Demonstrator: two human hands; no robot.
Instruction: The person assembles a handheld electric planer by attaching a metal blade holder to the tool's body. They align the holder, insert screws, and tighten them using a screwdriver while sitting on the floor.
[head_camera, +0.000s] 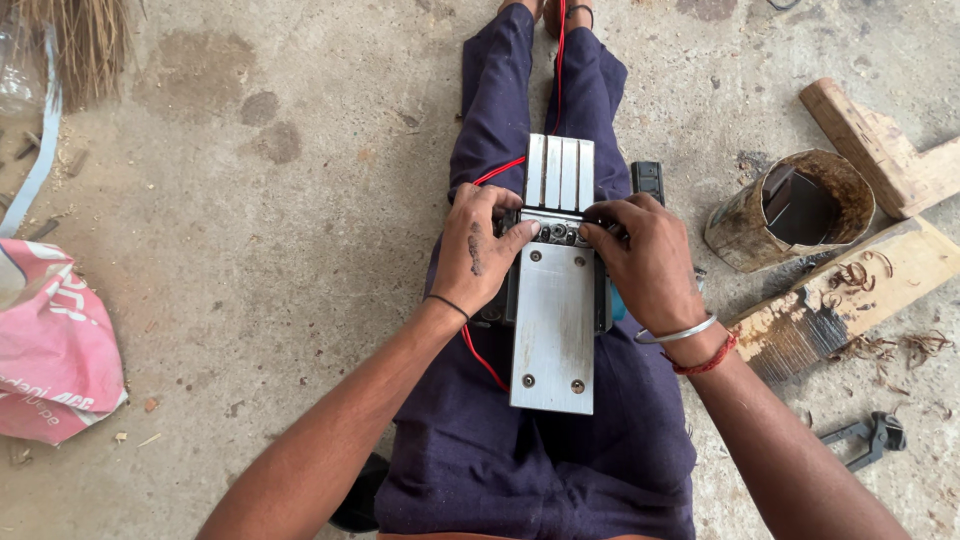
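An electric planer (553, 300) lies upside down on the seated person's lap, its flat metal sole facing up, directly between the two hands. The left hand (480, 250) grips the planer's left side, thumb stretched onto the cutter drum (558, 232) in the gap across the sole. The right hand (645, 255) clasps the opposite side, its fingertips (590, 232) pressing on the same drum, nearly touching the left thumb. A red cord (478, 355) runs under the left wrist and on past the knees, away from both hands. Just beyond the right hand, a small black part (648, 180) rests beside the thigh. Farther out to the right of the right hand stands a worn round tin (745, 230) on the concrete floor (300, 250), with wooden planks (880, 150) and curled shavings (880, 345) around it. Near the right forearm lies a dark metal tool (868, 438). Well off to the left of the left arm sits a pink sack (55, 340).
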